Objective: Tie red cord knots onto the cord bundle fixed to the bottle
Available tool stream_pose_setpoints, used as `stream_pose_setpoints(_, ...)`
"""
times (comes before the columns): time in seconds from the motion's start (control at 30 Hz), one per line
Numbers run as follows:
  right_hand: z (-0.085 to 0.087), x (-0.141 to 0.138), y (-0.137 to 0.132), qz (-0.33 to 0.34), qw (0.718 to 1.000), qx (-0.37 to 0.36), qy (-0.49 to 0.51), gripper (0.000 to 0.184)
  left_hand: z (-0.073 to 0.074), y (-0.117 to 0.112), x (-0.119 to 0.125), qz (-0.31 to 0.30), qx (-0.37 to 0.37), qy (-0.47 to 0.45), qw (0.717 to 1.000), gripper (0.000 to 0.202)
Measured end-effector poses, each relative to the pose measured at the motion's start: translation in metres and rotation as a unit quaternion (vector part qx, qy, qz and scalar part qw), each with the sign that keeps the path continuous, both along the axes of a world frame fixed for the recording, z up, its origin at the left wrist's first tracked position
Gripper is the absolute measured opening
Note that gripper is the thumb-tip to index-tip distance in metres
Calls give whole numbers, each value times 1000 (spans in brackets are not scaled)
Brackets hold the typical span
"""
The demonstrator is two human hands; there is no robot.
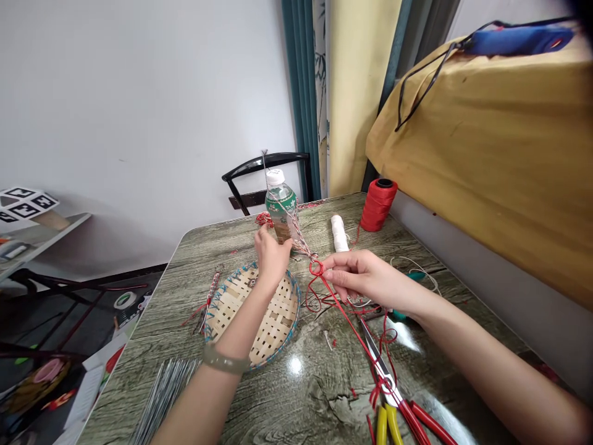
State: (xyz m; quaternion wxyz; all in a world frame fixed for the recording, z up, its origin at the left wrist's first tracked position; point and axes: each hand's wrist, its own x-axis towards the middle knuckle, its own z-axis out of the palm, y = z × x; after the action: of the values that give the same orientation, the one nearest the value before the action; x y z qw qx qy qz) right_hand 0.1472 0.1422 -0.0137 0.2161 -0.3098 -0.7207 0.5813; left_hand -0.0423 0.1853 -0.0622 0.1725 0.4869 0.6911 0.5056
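A clear plastic bottle [288, 217] with a green label and white cap stands at the table's far side. My left hand [272, 258] is closed around its lower part, thumb toward the front. Red-and-white strands [302, 241] run down from the bottle to a small loop. My right hand [370, 278] pinches red cord [343, 308] right by that loop, thumb against fingers. From there the cord stretches down toward the scissors [376, 355], where more red cord lies tangled. Beneath my left forearm sits a round woven bamboo tray [278, 324] with a blue-laced rim.
A red thread spool [378, 205] and a white thread spool [340, 233] stand at the back right. Yellow-handled pliers [388, 423] lie near the front. Thin metal wires [164, 395] are bundled front left. A black chair [266, 162] is behind the table.
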Motion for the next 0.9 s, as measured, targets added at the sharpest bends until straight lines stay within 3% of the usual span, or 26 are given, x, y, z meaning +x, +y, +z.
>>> stream_pose_setpoints(0.1,0,7,6,6,1000,15,-12,24,12,-33,11,-3,-15,-99,995,37)
stream_pose_setpoints(0.23,1,15,10,24,998,41,-46,26,38,-77,29,-99,-72,-226,967,24)
stream_pose_setpoints(0.33,3,20,11,74,992,57,-85,31,48,-99,41,-134,-135,-386,903,24)
stream_pose_setpoints(0.47,5,25,9,124,987,37,-99,34,45,-109,52,-210,-199,-429,856,21)
stream_pose_setpoints(0.6,6,26,7,142,984,26,-108,31,41,-106,56,-220,-192,-400,869,14)
stream_pose_setpoints(0.77,8,29,7,145,977,73,-139,28,38,-106,53,-202,-183,-345,898,15)
stream_pose_setpoints(0.9,14,34,8,146,969,113,-165,22,38,-108,51,-219,-191,-324,900,16)
